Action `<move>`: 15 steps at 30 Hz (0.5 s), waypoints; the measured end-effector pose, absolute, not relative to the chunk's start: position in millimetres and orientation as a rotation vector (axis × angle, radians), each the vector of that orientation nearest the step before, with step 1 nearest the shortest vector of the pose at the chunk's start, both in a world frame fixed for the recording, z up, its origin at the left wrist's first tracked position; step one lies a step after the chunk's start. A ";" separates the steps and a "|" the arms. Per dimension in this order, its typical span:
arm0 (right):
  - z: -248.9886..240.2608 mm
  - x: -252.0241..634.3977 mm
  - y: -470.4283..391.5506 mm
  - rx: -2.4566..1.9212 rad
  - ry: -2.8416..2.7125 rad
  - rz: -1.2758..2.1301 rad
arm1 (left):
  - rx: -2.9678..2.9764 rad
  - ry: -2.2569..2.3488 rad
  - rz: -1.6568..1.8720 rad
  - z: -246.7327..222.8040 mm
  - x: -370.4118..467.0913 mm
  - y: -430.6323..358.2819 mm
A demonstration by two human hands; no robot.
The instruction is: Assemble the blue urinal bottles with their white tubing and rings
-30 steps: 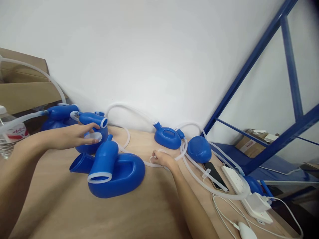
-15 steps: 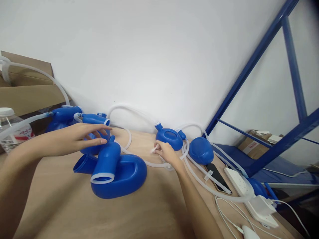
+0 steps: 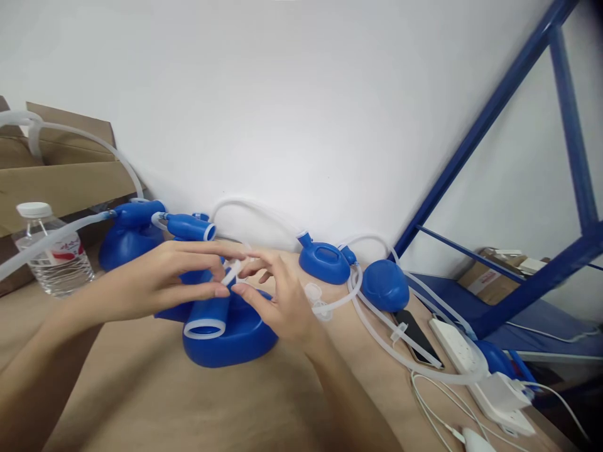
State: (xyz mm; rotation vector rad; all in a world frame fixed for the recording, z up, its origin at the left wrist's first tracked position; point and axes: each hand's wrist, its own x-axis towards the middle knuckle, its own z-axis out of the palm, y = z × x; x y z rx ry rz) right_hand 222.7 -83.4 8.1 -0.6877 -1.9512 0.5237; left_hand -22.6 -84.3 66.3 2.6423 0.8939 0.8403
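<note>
Above a blue bottle (image 3: 230,342) with a white-rimmed cylindrical part (image 3: 210,317), both hands meet at a small translucent white piece (image 3: 230,274). My left hand (image 3: 181,276) comes from the left, its thumb and fingers bent near the piece's left end. From the right, my right hand (image 3: 276,292) has thumb and index finger at the piece's other end, its other fingers curled. The hands partly hide the bottle's top. Small clear plastic pieces (image 3: 318,301) lie on the table right of my right hand.
More blue bottles (image 3: 325,262) with pale tubes stand along the wall. A water bottle (image 3: 59,257) and cardboard box (image 3: 70,185) are at the left. A phone (image 3: 417,336), power strip (image 3: 475,364) and cables lie at the right, beside a blue metal frame (image 3: 461,141).
My right hand has moved left from the table near the tubes to above the bottle, meeting my left hand. The left hand has moved slightly right and down. The view has shifted a little.
</note>
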 end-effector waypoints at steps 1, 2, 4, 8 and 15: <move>2.0 227.8 -76.4 -0.725 -1.983 0.506 | 2.618 0.986 0.884 64.9 -31.8 -81.5; -6.5 233.6 -69.5 -0.770 -2.028 0.507 | 2.569 1.101 0.930 61.5 -41.7 -78.5; -29.6 245.5 -57.7 -0.848 -2.177 0.617 | 2.421 1.307 0.958 48.3 -60.9 -74.6; -80.4 261.9 -50.2 -0.942 -2.160 0.864 | 2.145 1.486 0.800 4.7 -82.7 -80.9; -107.7 273.2 -67.1 -0.966 -2.049 0.763 | 1.949 1.445 1.036 -40.1 -72.6 -103.0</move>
